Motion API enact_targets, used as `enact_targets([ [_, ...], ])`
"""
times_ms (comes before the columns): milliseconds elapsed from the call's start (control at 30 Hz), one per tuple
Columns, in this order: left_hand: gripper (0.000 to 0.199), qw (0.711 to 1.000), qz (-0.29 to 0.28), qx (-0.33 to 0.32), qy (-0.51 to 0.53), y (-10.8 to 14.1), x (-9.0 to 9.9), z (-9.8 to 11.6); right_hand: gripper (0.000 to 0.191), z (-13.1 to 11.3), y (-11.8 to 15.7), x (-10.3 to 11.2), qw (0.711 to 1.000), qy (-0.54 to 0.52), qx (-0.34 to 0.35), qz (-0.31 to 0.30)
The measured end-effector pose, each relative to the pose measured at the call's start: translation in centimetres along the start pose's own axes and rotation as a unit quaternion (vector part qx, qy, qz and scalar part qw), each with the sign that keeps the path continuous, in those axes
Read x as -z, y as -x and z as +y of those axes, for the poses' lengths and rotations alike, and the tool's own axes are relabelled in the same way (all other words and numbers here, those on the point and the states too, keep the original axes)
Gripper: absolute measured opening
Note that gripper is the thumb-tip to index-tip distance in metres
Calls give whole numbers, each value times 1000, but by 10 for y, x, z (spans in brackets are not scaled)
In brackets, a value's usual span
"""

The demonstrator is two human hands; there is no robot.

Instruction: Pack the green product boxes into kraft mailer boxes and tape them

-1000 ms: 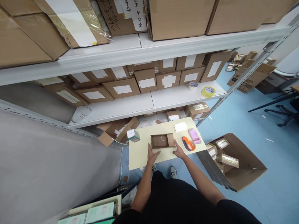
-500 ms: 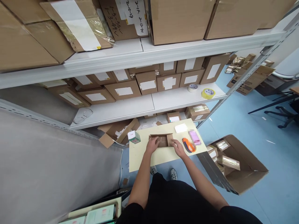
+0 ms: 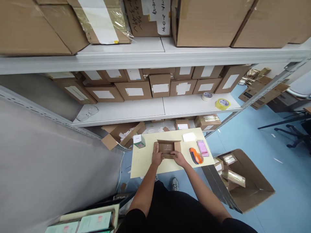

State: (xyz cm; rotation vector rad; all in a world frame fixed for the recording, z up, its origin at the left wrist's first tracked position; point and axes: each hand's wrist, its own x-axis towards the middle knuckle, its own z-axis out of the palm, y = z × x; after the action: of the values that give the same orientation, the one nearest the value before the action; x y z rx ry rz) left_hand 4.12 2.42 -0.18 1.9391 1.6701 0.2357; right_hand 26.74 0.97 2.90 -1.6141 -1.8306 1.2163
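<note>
A small open cardboard box (image 3: 166,147) lies on the cream tabletop (image 3: 145,165), its inside facing up. My left hand (image 3: 156,155) grips its left end, with fingers along the left wall. At the near edge my right hand (image 3: 178,158) holds the wall, fingertips bent over it. A green and white carton (image 3: 139,141) stands to the left. Right of the box lie an orange tape dispenser (image 3: 196,156), a white card (image 3: 189,137) and a blurred pink item (image 3: 202,148).
Shelves with labelled boxes (image 3: 135,91) rise beyond the tabletop. Two tape rolls, one yellow (image 3: 222,104), sit on the middle shelf (image 3: 136,110). A large carton (image 3: 257,184) holding taped packages stands on the floor at right. Green boxes (image 3: 94,223) are at lower left.
My right hand has moved from the box's right end to its near edge. My left hand has shifted down to the left end. The camera view has turned slightly.
</note>
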Motion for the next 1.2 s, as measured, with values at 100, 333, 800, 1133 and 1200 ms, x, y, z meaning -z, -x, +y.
enact_targets([
  [100,25,999,12,7,-36,0,-7,3,47,-11,-13,-10,996,53,-23,-72],
  [333,21,999,10,27,-15,-3,-13,2,60,2,6,4,971,227,-76,5],
  [800,5,996,41,4,78,5,-9,4,96,-1,-25,33,952,266,-145,-43],
  [1133,16,991,21,119,60,116,-55,19,71,21,-20,0,917,380,-119,-30],
  [1200,16,986,24,143,76,129,-59,25,47,32,-21,-7,918,388,-79,-31],
])
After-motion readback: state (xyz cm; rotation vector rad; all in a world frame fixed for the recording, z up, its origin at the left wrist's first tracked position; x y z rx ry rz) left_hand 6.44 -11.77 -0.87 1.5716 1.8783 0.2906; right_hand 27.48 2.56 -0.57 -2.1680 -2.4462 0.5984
